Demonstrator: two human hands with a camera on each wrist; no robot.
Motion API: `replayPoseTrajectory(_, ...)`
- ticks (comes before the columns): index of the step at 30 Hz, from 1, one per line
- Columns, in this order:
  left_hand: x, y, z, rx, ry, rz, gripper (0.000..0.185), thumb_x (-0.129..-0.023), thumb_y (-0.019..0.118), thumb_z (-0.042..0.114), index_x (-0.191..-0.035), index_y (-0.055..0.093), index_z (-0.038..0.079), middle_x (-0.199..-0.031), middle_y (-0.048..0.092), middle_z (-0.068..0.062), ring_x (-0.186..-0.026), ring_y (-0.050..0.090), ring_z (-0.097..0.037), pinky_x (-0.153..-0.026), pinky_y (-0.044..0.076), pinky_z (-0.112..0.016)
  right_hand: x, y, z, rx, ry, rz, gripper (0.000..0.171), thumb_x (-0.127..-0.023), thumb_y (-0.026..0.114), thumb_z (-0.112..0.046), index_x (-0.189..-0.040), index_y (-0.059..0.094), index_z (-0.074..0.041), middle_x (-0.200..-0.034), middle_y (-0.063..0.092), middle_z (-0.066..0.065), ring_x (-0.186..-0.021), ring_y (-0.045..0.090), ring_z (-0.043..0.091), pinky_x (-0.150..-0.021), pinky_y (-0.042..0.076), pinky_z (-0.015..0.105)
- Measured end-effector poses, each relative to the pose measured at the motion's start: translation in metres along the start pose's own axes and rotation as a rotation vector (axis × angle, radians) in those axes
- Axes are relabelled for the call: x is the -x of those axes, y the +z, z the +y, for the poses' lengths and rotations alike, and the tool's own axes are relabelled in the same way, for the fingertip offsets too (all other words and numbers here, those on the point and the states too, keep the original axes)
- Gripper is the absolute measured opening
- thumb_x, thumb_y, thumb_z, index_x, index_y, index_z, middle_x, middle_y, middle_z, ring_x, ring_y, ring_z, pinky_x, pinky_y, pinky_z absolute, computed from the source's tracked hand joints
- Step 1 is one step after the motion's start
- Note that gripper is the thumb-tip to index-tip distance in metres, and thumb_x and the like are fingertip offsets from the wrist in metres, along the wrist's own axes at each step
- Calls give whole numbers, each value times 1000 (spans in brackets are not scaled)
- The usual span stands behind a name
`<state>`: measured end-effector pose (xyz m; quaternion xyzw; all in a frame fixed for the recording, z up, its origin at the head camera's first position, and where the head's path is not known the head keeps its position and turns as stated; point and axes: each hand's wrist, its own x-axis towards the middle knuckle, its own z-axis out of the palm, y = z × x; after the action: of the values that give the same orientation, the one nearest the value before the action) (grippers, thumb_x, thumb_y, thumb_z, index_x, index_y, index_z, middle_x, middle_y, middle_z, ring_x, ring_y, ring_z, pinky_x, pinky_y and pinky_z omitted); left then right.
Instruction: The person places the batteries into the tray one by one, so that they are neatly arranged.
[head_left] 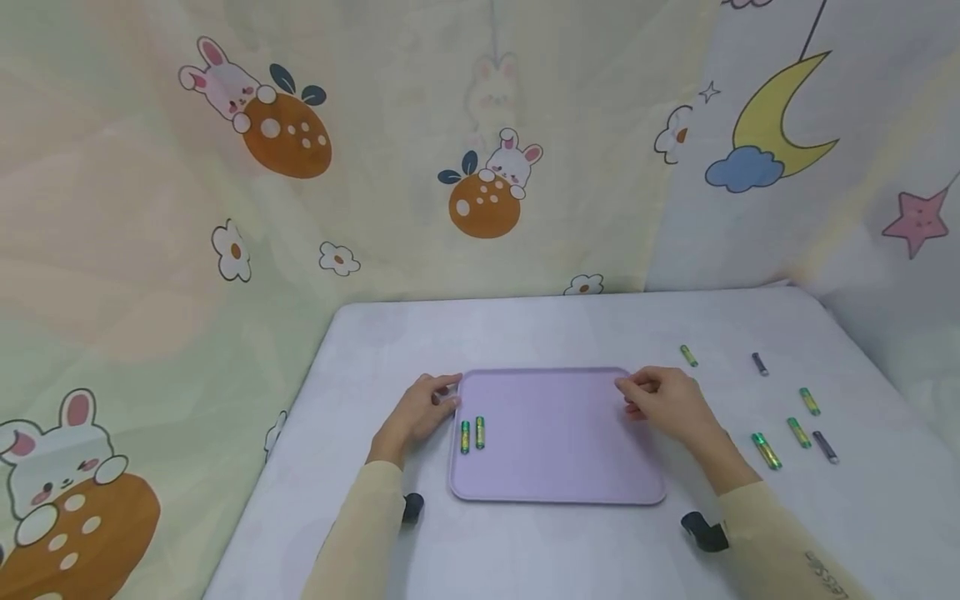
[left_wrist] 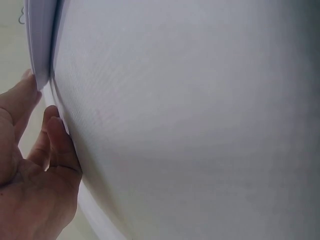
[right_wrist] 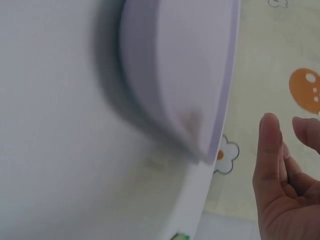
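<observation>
A lilac tray [head_left: 570, 442] lies flat in the middle of the white table [head_left: 525, 329]. Two green batteries [head_left: 472, 434] lie side by side on its left part. My left hand [head_left: 448, 392] rests at the tray's far left corner. In the left wrist view the left hand's fingers [left_wrist: 55, 132] lie fairly straight against the tray's edge [left_wrist: 40, 35]. My right hand [head_left: 628, 396] sits at the far right corner, fingers loosely bent. In the right wrist view the right hand [right_wrist: 285, 125] holds nothing and stands just off the tray's rim [right_wrist: 185, 60].
Several loose batteries lie on the table to the right of the tray: green ones [head_left: 688, 356] [head_left: 809, 401] [head_left: 766, 450] and dark ones [head_left: 761, 363] [head_left: 825, 447]. Cartoon-printed fabric walls [head_left: 480, 167] close the table in at the back and sides.
</observation>
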<state>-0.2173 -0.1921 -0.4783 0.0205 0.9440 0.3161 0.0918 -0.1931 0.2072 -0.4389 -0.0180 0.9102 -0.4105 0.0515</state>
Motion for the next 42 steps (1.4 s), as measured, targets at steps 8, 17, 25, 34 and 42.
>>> replayPoseTrajectory(8,1,-1,2,-9,4,1,49,-101,67,32,-148,56,31,-128,58,-4,-105,53,-21,-91,47,-42,13,-27,25,87,11,32,49,-102,61,-47,-111,69,1,-84,75,1,-75,73,14,-71,57,33)
replayPoseTrajectory(17,0,-3,2,-10,-3,-3,49,-102,65,33,-150,54,33,-130,57,-4,-109,53,-23,-95,46,-43,31,-56,54,156,30,70,56,-101,60,-50,-112,69,4,-82,75,1,-71,72,15,-63,51,31)
replayPoseTrajectory(25,0,-1,1,10,-8,3,49,-101,66,33,-149,55,33,-131,58,-4,-109,54,-22,-94,47,-44,39,-75,80,254,82,89,57,-101,61,-50,-108,69,6,-75,72,-1,-68,66,15,-59,45,32)
replayPoseTrajectory(34,2,1,1,3,-5,6,48,-101,66,33,-149,56,33,-129,58,-3,-109,54,-22,-95,47,-44,48,-90,106,398,133,109,63,-96,66,-52,-104,67,10,-83,72,15,-75,62,30,-60,47,39)
replayPoseTrajectory(42,1,0,0,4,-5,4,49,-101,65,34,-149,55,33,-129,58,-3,-109,53,-21,-95,47,-43,50,-95,118,461,118,124,51,-91,75,-45,-92,69,6,-79,70,14,-73,61,31,-59,42,36)
